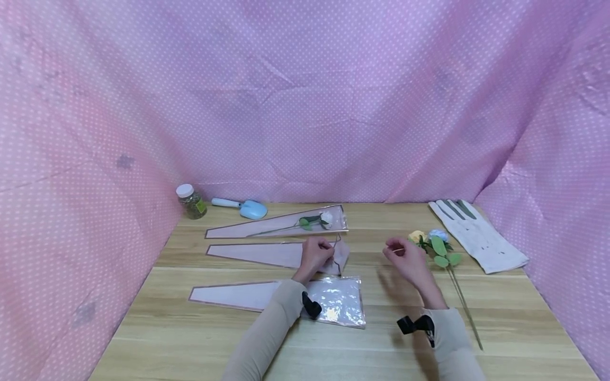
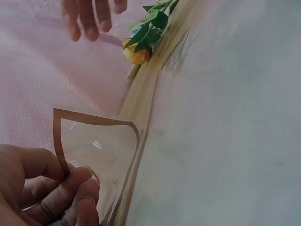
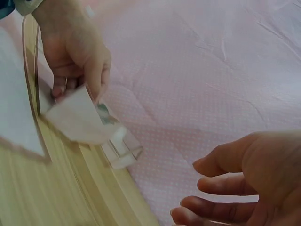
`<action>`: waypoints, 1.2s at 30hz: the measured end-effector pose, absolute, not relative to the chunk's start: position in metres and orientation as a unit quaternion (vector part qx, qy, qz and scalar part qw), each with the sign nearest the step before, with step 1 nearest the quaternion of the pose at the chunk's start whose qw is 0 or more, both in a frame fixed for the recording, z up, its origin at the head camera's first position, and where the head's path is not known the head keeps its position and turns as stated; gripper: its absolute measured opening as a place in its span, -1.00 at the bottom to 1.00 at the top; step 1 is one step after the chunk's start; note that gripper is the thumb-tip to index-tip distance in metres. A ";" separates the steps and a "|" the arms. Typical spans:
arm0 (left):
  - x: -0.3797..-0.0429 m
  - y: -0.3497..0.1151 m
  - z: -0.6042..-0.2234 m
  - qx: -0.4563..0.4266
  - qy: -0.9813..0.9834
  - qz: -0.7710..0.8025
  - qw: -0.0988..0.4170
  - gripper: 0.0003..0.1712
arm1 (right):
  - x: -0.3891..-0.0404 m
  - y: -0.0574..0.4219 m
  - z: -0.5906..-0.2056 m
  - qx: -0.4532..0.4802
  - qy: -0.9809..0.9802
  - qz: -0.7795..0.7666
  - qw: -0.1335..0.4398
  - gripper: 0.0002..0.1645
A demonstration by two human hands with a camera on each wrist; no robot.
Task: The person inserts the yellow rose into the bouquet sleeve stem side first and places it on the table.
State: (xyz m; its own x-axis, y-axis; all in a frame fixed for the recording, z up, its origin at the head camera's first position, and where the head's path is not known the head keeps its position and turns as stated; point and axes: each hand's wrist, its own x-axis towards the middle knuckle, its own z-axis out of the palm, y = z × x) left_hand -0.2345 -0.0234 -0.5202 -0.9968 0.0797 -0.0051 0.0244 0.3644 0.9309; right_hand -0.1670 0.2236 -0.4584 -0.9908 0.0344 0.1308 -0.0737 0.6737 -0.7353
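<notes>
My left hand (image 1: 315, 258) pinches the open wide end of the middle flower sleeve (image 1: 267, 255), a tapered pale bag with a brown border. In the left wrist view, thumb and fingers grip the border of its clear film (image 2: 99, 136), lifted away from the pale sheet. My right hand (image 1: 407, 259) hovers right of the sleeve, fingers loosely bent and apart, with nothing between them in the right wrist view. Beside it lie a yellow rose (image 1: 416, 236) and a blue rose (image 1: 437, 234) with green leaves and long stems.
Behind the middle sleeve lies another sleeve (image 1: 229, 232) with a white rose (image 1: 326, 219) in it; a third sleeve (image 1: 229, 295) lies in front. At the back are a lidded jar (image 1: 193, 205) and a blue trowel (image 1: 252, 210). White gloves (image 1: 491, 243) rest at right. Pink cloth (image 1: 305, 106) encloses the table.
</notes>
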 end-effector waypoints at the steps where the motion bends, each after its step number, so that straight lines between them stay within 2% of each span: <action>1: -0.234 -0.024 -0.520 0.032 0.825 0.563 0.024 -0.90 | -0.164 0.228 -0.458 0.008 -0.916 0.396 0.068 -0.67; 26: -0.236 -0.023 -0.523 0.021 0.821 0.570 0.022 -0.91 | -0.127 0.293 -0.482 -0.025 -0.943 0.326 0.068 -0.50; 36: -0.236 -0.024 -0.524 0.016 0.814 0.580 0.025 -0.91 | -0.116 0.302 -0.490 -0.041 -0.949 0.309 0.041 -0.49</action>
State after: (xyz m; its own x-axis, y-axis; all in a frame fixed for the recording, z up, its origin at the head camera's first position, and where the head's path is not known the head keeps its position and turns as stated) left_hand -0.2364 -0.0235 -0.5239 -0.9982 0.0558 -0.0223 -0.0029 0.3262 0.9453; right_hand -0.1161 0.3020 -0.4899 -0.9934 0.1024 0.0527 0.0518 0.8057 -0.5900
